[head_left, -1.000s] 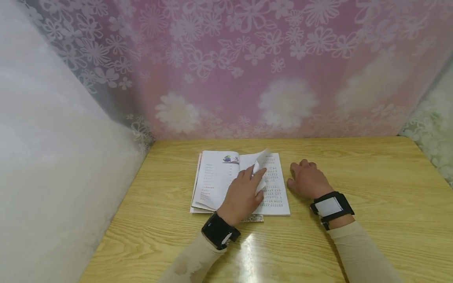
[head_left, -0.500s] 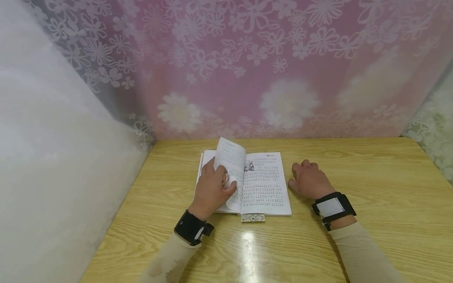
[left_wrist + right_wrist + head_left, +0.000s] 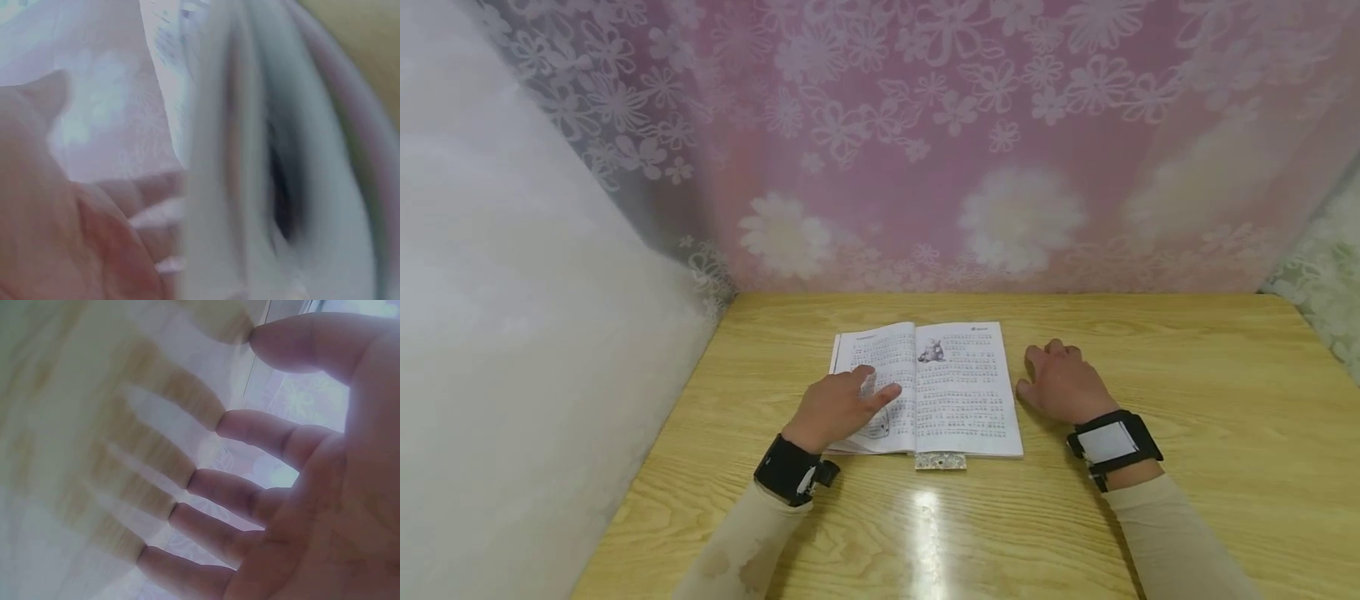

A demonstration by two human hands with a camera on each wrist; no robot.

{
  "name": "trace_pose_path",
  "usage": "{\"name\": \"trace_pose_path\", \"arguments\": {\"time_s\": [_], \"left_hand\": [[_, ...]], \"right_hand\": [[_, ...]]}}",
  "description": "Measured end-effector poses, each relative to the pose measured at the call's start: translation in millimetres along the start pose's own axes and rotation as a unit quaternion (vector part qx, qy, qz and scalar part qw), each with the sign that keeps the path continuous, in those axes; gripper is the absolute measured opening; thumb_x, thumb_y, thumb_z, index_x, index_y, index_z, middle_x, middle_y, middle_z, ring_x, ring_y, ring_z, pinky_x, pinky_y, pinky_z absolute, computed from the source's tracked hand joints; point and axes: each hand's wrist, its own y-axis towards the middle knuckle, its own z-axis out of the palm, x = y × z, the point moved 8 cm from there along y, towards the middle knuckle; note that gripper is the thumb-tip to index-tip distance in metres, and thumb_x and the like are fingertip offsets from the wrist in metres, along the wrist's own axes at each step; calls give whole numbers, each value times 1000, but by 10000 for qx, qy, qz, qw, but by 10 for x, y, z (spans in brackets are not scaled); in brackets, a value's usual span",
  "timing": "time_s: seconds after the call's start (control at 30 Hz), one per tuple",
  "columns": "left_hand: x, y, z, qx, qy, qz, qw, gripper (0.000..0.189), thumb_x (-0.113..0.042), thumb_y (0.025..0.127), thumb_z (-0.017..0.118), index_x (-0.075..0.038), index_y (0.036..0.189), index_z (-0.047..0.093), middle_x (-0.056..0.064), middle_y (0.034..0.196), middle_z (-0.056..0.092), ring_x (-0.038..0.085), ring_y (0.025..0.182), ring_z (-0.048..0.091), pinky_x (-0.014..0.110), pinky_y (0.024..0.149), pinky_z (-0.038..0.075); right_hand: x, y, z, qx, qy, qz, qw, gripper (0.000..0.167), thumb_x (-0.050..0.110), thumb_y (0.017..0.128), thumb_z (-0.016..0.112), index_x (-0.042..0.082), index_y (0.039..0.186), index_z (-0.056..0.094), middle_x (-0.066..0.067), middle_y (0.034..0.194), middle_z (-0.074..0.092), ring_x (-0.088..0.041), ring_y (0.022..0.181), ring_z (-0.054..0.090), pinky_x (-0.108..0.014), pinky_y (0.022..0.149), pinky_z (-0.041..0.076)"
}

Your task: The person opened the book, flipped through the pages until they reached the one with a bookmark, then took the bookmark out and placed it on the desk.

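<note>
An open book [image 3: 966, 400] lies on the wooden table, printed text on both pages and a small grey animal picture on the right-hand one. Over its left page spreads my left hand [image 3: 833, 407], thumb and index finger apart and pinching nothing. In the left wrist view, blurred page edges [image 3: 215, 206] stand close beside the fingers, partly hiding them. To the right of the book, my right hand [image 3: 1063, 385] rests on the table with fingers loosely bent. The right wrist view shows its spread fingertips [image 3: 234, 428] touching the tabletop, with nothing held.
A patterned grey strip [image 3: 940, 461] sticks out from under the book's lower edge. Behind the table [image 3: 1210, 400] hangs a pink flowered curtain [image 3: 880, 167], and a white sheet [image 3: 535, 333] covers the left side. Both wrists wear black straps [image 3: 1116, 446].
My left hand has carried a page from right to left and let go of it; the page now lies flat under the hand. My right hand has stayed in place.
</note>
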Motion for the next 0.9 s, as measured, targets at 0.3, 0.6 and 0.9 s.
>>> {"name": "trace_pose_path", "arguments": {"time_s": [0.3,0.6,0.9], "left_hand": [[-313,157,141,472,314,-145,9983,78,-52,93,74,-4,150,49,28,152,44,48,143,39,62,117,32],[-365,279,244,832,-394,16,9957,78,-38,95,76,-10,159,41,16,158,46,38,144,45,50,114,42],[-362,296,227,868,-584,-111,9945,84,-41,91,80,-10,159,40,16,158,46,38,142,47,50,112,44]], "right_hand": [[21,-21,16,18,73,31,10000,28,25,91,70,0,102,60,-25,98,53,-46,90,55,-50,62,49],[13,-21,-10,-37,93,21,9999,33,26,92,70,-1,109,61,-26,102,54,-49,95,56,-53,65,51],[37,-27,-71,-57,93,-32,9999,33,24,92,69,-2,110,61,-27,103,53,-50,96,55,-53,64,51]]}}
